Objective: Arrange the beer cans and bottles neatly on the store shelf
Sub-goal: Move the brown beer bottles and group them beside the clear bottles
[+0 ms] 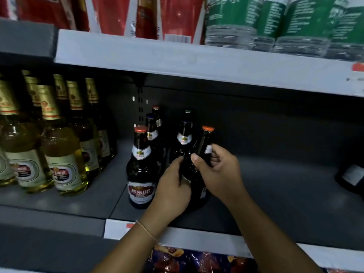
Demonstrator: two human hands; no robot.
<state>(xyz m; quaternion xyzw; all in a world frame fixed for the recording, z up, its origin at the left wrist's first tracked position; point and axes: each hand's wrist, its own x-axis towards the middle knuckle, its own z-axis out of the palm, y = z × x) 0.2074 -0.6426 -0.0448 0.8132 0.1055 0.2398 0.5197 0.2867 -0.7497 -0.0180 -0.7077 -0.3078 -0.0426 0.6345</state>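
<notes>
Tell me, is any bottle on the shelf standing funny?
Yes. The dark bottle held by the left hand and right hand leans right, and its label faces sideways, unlike the upright front bottle beside it.

Dim store aisle, grey metal shelving. Pale shelf edge (177, 62) overhead, carrying red packs (118, 14) and wrapped green-labelled water bottles (275, 22). Dark slotted back panel (256, 123) behind. White price strip (197, 239) along the front lip, orange tag (358, 67) at right. Snack bags (187, 261) below.

Labelled front bottle (140, 170) on shelf (275, 194): held bottle (199, 174) immediately right, four bottles behind, bottle group (49, 134) well left.
</notes>
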